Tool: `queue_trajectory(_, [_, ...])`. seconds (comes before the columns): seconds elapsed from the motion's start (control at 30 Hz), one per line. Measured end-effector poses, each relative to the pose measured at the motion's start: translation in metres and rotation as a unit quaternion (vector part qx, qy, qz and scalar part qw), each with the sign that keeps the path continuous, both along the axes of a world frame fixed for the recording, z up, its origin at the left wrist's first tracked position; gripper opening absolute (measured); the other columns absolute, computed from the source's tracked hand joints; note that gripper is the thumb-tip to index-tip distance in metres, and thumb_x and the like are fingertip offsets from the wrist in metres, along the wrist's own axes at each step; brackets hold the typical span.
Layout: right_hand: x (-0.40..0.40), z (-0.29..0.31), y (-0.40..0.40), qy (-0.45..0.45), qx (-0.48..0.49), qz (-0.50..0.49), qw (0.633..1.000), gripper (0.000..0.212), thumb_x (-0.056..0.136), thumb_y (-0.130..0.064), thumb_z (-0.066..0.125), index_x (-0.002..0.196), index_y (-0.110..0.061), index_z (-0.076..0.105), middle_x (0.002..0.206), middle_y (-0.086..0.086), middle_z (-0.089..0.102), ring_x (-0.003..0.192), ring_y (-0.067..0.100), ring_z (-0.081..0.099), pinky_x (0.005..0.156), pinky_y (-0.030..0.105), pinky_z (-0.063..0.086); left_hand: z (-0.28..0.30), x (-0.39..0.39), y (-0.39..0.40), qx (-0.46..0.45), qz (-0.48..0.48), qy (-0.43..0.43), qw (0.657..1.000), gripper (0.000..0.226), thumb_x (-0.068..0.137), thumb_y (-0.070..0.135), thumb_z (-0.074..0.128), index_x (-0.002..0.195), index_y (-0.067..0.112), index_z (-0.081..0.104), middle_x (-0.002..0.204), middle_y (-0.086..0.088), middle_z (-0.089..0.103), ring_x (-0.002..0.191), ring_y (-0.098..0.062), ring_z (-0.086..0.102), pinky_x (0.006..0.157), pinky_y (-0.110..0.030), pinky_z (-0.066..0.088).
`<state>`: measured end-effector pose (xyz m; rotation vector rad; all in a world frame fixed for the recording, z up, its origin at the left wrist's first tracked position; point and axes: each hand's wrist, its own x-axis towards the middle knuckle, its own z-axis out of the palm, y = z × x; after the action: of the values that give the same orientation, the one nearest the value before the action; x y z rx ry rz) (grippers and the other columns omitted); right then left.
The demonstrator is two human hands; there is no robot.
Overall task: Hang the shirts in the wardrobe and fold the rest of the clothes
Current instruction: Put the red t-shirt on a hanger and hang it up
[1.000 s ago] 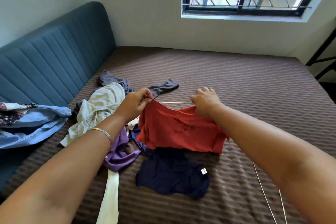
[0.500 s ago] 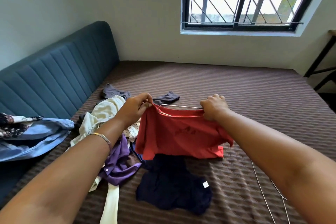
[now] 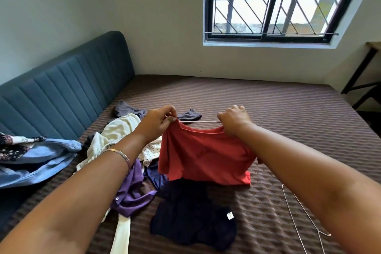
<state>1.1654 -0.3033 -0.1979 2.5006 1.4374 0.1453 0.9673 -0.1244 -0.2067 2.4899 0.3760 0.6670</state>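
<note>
The red shirt (image 3: 204, 156) hangs above the brown mattress (image 3: 288, 113), held up by its top edge; the left hand (image 3: 157, 122) pinches one corner between thumb and fingertips, the right hand (image 3: 234, 118) clenches the other corner; a thin wire hanger (image 3: 199, 122) spans between both fists; the hem touches a navy garment (image 3: 191, 218)

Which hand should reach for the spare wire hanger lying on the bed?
Right. The spare wire hanger lies on the bed beside the right forearm, while the left hand is across the red shirt from it. The right hand would have to let go first.
</note>
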Motion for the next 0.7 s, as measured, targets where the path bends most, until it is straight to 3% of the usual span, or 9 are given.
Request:
queue_trajectory(0.27, [-0.016,0.028,0.017,0.01,0.073,0.06,0.995,0.025,0.086,-0.02,0.054,0.11,-0.024,0.059,0.112,0.004,0.066,0.106,0.026,0.062,0.079,0.031,0.04,0.026,0.024,-0.021,-0.031,0.006,-0.033,0.999,0.012,0.092,-0.001,0.052,0.089,0.009,0.058,0.075,-0.004,0.07,0.06,-0.02,0.067,0.06,-0.031,0.056])
queue_trajectory(0.4, [-0.016,0.019,0.014,0.043,0.075,0.039,0.995,0.024,0.083,-0.019,0.055,0.107,-0.024,0.058,0.108,0.003,0.067,0.101,0.026,0.063,0.072,0.03,0.039,0.024,0.018,-0.014,-0.044,0.064,-0.05,0.996,0.017,0.093,0.004,0.055,0.084,0.018,0.055,0.074,-0.001,0.07,0.056,0.0,0.061,0.056,-0.018,0.048])
queue_trajectory(0.47, [-0.016,0.014,0.014,0.053,0.081,0.039,0.995,0.023,0.083,-0.019,0.056,0.106,-0.023,0.058,0.107,0.004,0.066,0.1,0.027,0.063,0.07,0.029,0.039,0.019,0.014,-0.011,-0.145,0.096,-0.079,0.982,0.019,0.097,0.011,0.052,0.081,0.02,0.055,0.074,-0.003,0.067,0.051,0.001,0.058,0.052,-0.015,0.046])
queue_trajectory(0.57, [-0.011,0.012,0.012,0.061,0.088,0.038,0.994,0.021,0.081,-0.021,0.056,0.102,-0.023,0.059,0.105,0.003,0.067,0.099,0.027,0.063,0.069,0.028,0.039,-0.009,0.011,-0.004,-0.284,0.201,-0.152,0.925,0.028,0.102,0.021,0.041,0.078,0.02,0.057,0.074,-0.004,0.063,0.057,-0.012,0.06,0.055,-0.025,0.049])
queue_trajectory(0.63, [-0.005,0.016,0.009,0.065,0.086,0.034,0.994,0.019,0.08,-0.021,0.057,0.098,-0.024,0.06,0.103,0.004,0.066,0.097,0.028,0.063,0.067,0.027,0.038,-0.036,0.014,-0.007,-0.329,0.27,-0.133,0.895,0.029,0.099,0.024,0.04,0.076,0.019,0.056,0.071,-0.004,0.06,0.06,-0.019,0.059,0.059,-0.031,0.046])
queue_trajectory(0.7, [0.002,0.021,0.006,0.084,0.091,0.018,0.992,0.013,0.078,-0.02,0.057,0.09,-0.027,0.057,0.1,0.005,0.066,0.095,0.029,0.062,0.066,0.027,0.037,-0.065,0.023,-0.025,-0.36,0.26,-0.06,0.894,0.025,0.098,0.014,0.044,0.076,0.013,0.054,0.068,-0.006,0.059,0.054,-0.018,0.055,0.057,-0.028,0.04])
